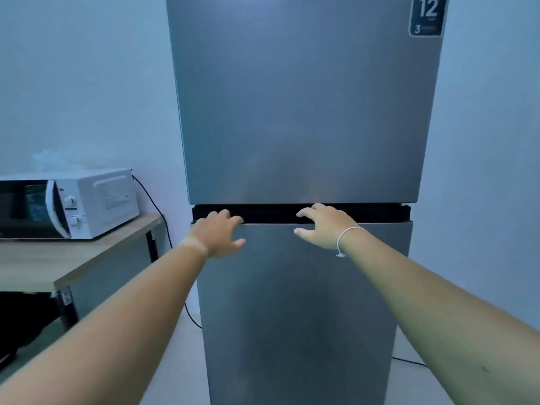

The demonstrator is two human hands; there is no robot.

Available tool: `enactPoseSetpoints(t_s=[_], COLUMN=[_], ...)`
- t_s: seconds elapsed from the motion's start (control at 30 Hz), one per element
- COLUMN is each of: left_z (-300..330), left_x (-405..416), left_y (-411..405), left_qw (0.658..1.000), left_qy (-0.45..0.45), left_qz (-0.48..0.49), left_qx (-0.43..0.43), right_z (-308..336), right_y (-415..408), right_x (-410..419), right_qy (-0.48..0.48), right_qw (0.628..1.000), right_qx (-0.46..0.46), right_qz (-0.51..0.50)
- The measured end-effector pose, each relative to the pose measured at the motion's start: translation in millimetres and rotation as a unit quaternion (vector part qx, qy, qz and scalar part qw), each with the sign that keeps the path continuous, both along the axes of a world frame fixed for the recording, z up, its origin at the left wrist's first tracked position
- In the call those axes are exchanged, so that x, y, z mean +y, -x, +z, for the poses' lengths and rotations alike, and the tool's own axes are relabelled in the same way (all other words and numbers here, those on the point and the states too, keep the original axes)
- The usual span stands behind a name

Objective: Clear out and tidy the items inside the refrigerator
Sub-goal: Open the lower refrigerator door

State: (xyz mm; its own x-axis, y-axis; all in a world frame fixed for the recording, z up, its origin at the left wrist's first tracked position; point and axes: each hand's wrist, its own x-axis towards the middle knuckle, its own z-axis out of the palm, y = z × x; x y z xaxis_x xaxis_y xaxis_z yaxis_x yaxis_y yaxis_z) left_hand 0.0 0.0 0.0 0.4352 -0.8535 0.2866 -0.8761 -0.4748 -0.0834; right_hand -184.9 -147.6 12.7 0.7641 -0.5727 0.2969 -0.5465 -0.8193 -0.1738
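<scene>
A tall grey two-door refrigerator (301,112) fills the middle of the head view, both doors closed, so nothing inside shows. A dark gap (271,214) runs between the upper door and the lower door (298,302). My left hand (219,233) rests at the top edge of the lower door, near its left side, fingers reaching into the gap and thumb on the door's face. My right hand (324,226), with a white cord bracelet on the wrist, sits the same way further right. Whether the fingers grip the edge is hidden.
A white microwave (67,204) stands on a wooden table (73,258) to the left of the refrigerator, its black cable (157,211) hanging down the wall. Another cable (409,361) lies on the floor at the right. A dark sticker (427,16) marks the upper door.
</scene>
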Motion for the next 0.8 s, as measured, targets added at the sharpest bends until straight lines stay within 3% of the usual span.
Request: enactPoseSetpoints(t_s=[0.17,0.3,0.8], left_z=[-4,-26,-18], left_x=[-7,-11,-4], left_y=[-15,-16,-8], left_qw=[1.0,0.998,0.999], left_qy=[-0.006,0.049,0.009], left_qz=[0.013,0.017,0.03], left_qx=[-0.008,-0.017,-0.013], right_z=[-21,-36,-30], right_y=[-24,-30,-28], right_x=[1,0,9], right_qy=[0.025,0.082,0.009], right_qw=[0.999,0.995,0.998], right_qx=[0.021,0.021,0.03], right_qz=[-0.026,-0.053,-0.059])
